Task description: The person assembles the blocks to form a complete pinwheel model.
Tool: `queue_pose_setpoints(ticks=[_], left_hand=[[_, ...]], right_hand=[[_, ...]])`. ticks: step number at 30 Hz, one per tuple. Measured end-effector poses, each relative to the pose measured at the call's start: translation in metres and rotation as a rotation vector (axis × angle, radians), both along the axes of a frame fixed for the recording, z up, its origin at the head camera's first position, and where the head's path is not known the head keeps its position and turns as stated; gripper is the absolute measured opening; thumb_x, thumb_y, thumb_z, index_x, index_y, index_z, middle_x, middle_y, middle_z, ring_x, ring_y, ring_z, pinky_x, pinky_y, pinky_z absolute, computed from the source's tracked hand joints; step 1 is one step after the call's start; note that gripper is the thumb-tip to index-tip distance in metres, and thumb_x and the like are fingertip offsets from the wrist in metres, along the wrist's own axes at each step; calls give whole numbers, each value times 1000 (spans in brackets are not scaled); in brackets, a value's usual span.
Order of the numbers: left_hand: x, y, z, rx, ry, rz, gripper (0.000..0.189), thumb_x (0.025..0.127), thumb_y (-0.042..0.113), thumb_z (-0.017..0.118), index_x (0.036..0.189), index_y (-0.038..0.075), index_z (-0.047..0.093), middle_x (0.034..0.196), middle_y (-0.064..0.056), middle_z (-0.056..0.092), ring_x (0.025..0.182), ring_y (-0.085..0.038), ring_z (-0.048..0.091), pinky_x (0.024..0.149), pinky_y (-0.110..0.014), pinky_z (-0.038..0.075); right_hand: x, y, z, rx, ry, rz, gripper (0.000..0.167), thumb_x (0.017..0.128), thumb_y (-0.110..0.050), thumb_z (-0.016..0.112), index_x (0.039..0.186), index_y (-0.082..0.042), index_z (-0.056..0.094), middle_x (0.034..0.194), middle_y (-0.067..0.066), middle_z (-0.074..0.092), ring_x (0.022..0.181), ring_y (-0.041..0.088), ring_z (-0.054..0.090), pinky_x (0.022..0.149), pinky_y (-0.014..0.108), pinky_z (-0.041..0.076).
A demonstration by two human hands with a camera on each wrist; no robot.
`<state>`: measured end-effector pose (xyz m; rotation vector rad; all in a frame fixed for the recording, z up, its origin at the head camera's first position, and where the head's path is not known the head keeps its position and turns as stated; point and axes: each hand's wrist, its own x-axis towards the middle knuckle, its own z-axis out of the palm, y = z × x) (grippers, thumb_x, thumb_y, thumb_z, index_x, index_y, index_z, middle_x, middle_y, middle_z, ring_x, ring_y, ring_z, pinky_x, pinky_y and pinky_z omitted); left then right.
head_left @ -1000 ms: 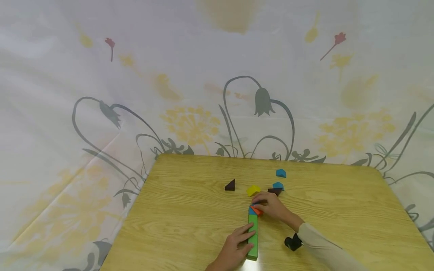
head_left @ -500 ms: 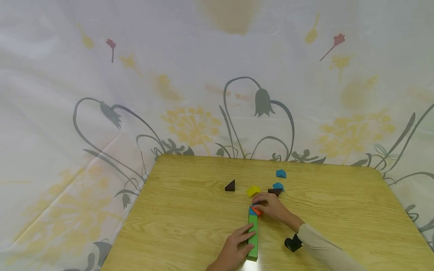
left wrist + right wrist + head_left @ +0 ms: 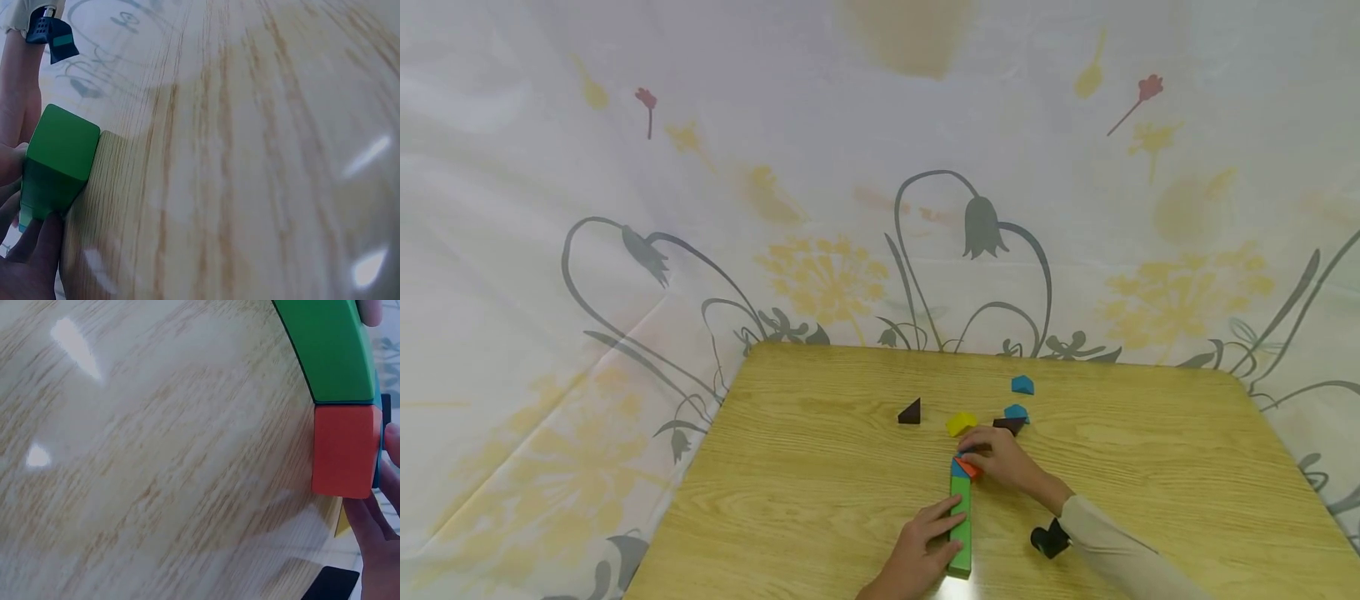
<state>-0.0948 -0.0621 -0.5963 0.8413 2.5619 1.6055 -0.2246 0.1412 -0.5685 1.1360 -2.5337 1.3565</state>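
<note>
A long green block (image 3: 959, 525) lies on the table, pointing away from me. My left hand (image 3: 917, 546) rests with spread, fairly straight fingertips on its top and left side. Blue (image 3: 958, 468) and red (image 3: 971, 470) triangular blocks fit together at the green block's far end. My right hand (image 3: 1006, 460) pinches this pair, thumb on top and fingers round the far end. In the right wrist view, the red block's side face (image 3: 345, 450) meets the green block (image 3: 328, 350) squarely. The hand partly hides more blue behind the pair.
Beyond the right hand lie a yellow block (image 3: 961, 423), a dark triangular block (image 3: 1009, 425) and two blue blocks (image 3: 1022, 384). Another dark triangle (image 3: 909, 412) lies left of them. A black curved block (image 3: 1049, 540) sits by the right sleeve. A patterned sheet hangs behind the table.
</note>
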Motion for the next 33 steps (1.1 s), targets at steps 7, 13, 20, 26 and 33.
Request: queue_pose_setpoints(ticks=[7, 13, 20, 26, 33], left_hand=[[1, 0, 0, 3, -23, 6, 39, 96, 26, 56, 129, 5, 58, 142, -4, 46, 128, -23, 43, 101, -34, 40], [1, 0, 2, 2, -56, 4, 40, 96, 27, 56, 130, 6, 57, 143, -3, 45, 129, -23, 42, 101, -35, 40], [1, -1, 2, -2, -45, 1, 40, 97, 28, 54, 130, 6, 57, 143, -3, 45, 129, -23, 42, 101, -35, 40], [2, -2, 3, 8, -48, -3, 40, 96, 25, 56, 130, 5, 57, 143, -4, 45, 129, -23, 42, 102, -35, 40], [1, -1, 4, 1, -40, -6, 39, 96, 24, 56, 130, 4, 57, 143, -4, 45, 129, -23, 41, 102, -35, 39]], right_hand=[[-7, 8, 8, -27, -27, -19, 10, 86, -1, 67, 96, 0, 70, 96, 12, 67, 88, 25, 64, 74, 36, 55], [-11, 17, 19, -8, 20, -96, 12, 83, 2, 69, 96, 1, 69, 94, 12, 64, 70, 21, 59, 61, 31, 51], [-13, 27, 22, 41, 73, -225, 19, 80, 0, 73, 98, 0, 70, 97, 11, 63, 85, 32, 60, 70, 48, 53], [-18, 38, 13, 114, 108, -322, 21, 74, -4, 79, 94, -3, 72, 94, 10, 63, 84, 30, 60, 70, 48, 51], [-19, 48, 7, 127, 131, -392, 26, 69, 0, 82, 92, 0, 71, 94, 14, 63, 88, 35, 58, 74, 52, 49]])
